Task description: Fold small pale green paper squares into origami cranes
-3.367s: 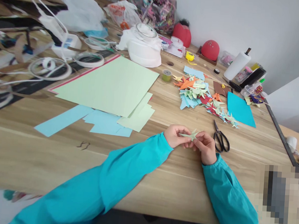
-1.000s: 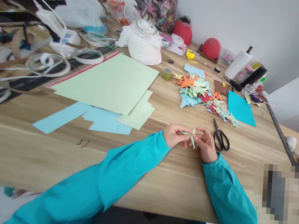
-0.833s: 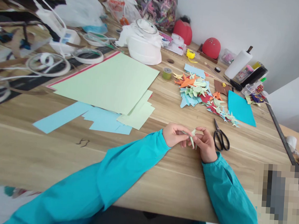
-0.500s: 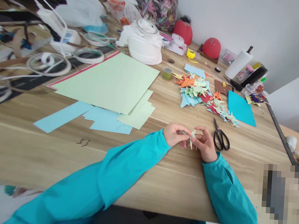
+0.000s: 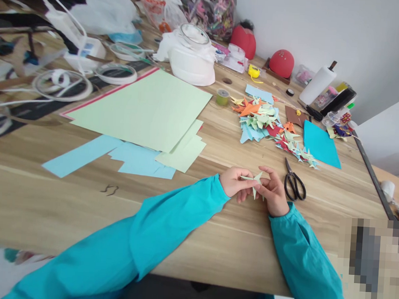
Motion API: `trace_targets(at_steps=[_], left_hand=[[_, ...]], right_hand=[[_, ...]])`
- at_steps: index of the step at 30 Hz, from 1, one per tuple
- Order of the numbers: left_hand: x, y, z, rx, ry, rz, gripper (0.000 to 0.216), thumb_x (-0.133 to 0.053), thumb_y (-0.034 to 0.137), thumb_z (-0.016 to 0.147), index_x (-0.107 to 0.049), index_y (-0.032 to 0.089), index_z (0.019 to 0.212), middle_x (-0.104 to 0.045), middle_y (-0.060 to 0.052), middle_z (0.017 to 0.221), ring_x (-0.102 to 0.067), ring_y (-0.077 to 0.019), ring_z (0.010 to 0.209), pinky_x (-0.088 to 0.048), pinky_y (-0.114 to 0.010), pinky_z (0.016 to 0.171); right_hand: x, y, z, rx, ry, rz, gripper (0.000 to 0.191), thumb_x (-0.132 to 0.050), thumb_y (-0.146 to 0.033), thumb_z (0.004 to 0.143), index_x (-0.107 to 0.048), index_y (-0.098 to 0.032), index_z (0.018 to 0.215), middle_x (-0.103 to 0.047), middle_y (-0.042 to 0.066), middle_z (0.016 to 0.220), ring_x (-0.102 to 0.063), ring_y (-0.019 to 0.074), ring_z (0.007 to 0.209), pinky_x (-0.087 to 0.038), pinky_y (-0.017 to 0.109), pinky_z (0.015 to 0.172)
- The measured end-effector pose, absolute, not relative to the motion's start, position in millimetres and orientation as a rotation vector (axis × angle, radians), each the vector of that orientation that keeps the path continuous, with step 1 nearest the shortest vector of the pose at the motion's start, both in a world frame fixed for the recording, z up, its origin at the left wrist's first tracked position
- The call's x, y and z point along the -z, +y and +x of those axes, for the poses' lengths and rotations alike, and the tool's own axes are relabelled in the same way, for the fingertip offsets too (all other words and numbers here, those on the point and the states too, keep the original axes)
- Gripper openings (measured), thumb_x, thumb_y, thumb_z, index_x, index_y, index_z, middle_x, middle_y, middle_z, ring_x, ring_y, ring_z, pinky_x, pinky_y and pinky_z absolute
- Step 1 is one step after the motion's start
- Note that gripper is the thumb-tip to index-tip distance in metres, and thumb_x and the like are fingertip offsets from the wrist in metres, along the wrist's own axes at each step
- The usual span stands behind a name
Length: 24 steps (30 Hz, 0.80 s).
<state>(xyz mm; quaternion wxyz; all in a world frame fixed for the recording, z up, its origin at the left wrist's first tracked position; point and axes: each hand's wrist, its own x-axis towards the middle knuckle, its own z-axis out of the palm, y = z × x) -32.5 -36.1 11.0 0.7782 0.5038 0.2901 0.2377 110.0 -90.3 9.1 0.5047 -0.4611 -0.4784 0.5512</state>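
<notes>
Both my hands meet just above the wooden table (image 5: 81, 205), pinching one small pale green folded paper figure (image 5: 255, 180) with pointed tips. My left hand (image 5: 234, 182) grips its left point with closed fingers. My right hand (image 5: 274, 193) pinches its right side, thumb on top. Teal sleeves cover both arms. Black scissors (image 5: 295, 182) lie on the table just right of my right hand.
A heap of folded paper figures (image 5: 259, 120) in several colours lies beyond the scissors, with a teal sheet (image 5: 319, 144) to its right. A large pale green sheet (image 5: 148, 110) and light blue pieces (image 5: 118, 158) lie to the left. Tape rolls, a white jar, bags and red cushions crowd the far edge.
The hands have stayed in place, turning the small folded figure between the fingers; its points now stick up and down differently. The view shifted slightly.
</notes>
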Motion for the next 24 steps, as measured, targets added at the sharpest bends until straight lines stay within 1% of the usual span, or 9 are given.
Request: trace_targets(at_steps=[4,6,8,9,11,12,14,18,24], left_hand=[[-13.5,-35.0,-33.4,-0.525,0.635,1.037,0.034,-0.069,0.04,0.06,-0.052,0.011,0.064,-0.055,0.001,0.043,-0.05,-0.0097,0.031,-0.037,-0.018,0.028],[-14.1,-34.4,-33.7,-0.544,0.649,1.034,0.034,-0.069,0.039,0.059,-0.051,0.011,0.062,-0.055,0.001,0.043,-0.049,-0.0099,0.03,-0.037,-0.018,0.028],[-14.2,-34.0,-33.7,-0.562,0.667,1.042,0.033,-0.069,0.039,0.059,-0.05,0.011,0.06,-0.054,0.002,0.042,-0.049,-0.0099,0.03,-0.037,-0.018,0.027],[-14.1,-33.9,-33.8,-0.572,0.677,1.047,0.033,-0.069,0.038,0.06,-0.05,0.011,0.059,-0.054,0.002,0.042,-0.049,-0.0097,0.03,-0.037,-0.018,0.027],[-14.1,-33.8,-34.0,-0.589,0.694,1.056,0.033,-0.069,0.038,0.061,-0.05,0.011,0.058,-0.054,0.002,0.042,-0.049,-0.0092,0.029,-0.037,-0.018,0.027],[-14.1,-33.9,-34.1,-0.594,0.7,1.061,0.032,-0.068,0.037,0.061,-0.05,0.011,0.059,-0.054,0.002,0.042,-0.049,-0.009,0.029,-0.037,-0.017,0.027],[-14.1,-34.0,-34.2,-0.594,0.707,1.068,0.031,-0.068,0.036,0.061,-0.05,0.011,0.06,-0.054,0.002,0.042,-0.049,-0.0088,0.029,-0.036,-0.017,0.026],[-13.7,-34.3,-33.7,-0.569,0.716,1.083,0.029,-0.068,0.035,0.062,-0.052,0.01,0.061,-0.054,0.002,0.043,-0.049,-0.0094,0.029,-0.037,-0.018,0.025],[-13.9,-33.9,-33.4,-0.518,0.697,1.037,0.029,-0.069,0.033,0.061,-0.056,0.009,0.066,-0.057,-0.001,0.045,-0.052,-0.0108,0.031,-0.04,-0.019,0.029]], right_hand=[[-9.1,-90.8,108.4,-1.31,-1.134,-1.136,0.048,-0.059,-0.034,0.074,-0.039,-0.021,0.115,-0.058,-0.002,0.059,-0.054,0.0134,0.051,-0.042,0.025,0.047],[-6.9,-90.7,108.0,-1.261,-1.094,-1.157,0.048,-0.055,-0.035,0.077,-0.035,-0.022,0.119,-0.057,-0.004,0.057,-0.053,0.013,0.048,-0.042,0.025,0.046],[-4.1,-90.5,108.1,-1.198,-1.06,-1.182,0.043,-0.052,-0.035,0.079,-0.035,-0.024,0.118,-0.056,-0.005,0.056,-0.051,0.0115,0.045,-0.039,0.023,0.043],[-2.9,-90.4,108.4,-1.172,-1.06,-1.2,0.037,-0.051,-0.036,0.08,-0.04,-0.024,0.113,-0.056,-0.005,0.055,-0.05,0.0107,0.043,-0.036,0.021,0.04],[-2.0,-90.2,108.9,-1.145,-1.122,-1.249,0.023,-0.05,-0.039,0.08,-0.05,-0.02,0.093,-0.056,-0.004,0.053,-0.048,0.0094,0.04,-0.03,0.019,0.036],[-2.5,-90.2,109.1,-1.142,-1.176,-1.276,0.023,-0.05,-0.041,0.081,-0.053,-0.018,0.082,-0.057,-0.003,0.053,-0.047,0.0088,0.04,-0.029,0.019,0.035],[-5.2,-90.3,108.9,-1.154,-1.289,-1.316,0.03,-0.05,-0.042,0.081,-0.054,-0.016,0.066,-0.057,0.0,0.052,-0.047,0.0081,0.04,-0.03,0.02,0.035],[-9.7,-90.9,108.5,-1.208,-1.378,-1.312,0.034,-0.049,-0.043,0.081,-0.055,-0.015,0.06,-0.056,0.0,0.05,-0.046,0.008,0.04,-0.035,0.02,0.038],[-6.9,-91.0,110.5,-1.217,-1.341,-1.281,0.033,-0.05,-0.042,0.081,-0.055,-0.016,0.06,-0.056,-0.001,0.047,-0.046,0.0082,0.038,-0.036,0.021,0.039]])
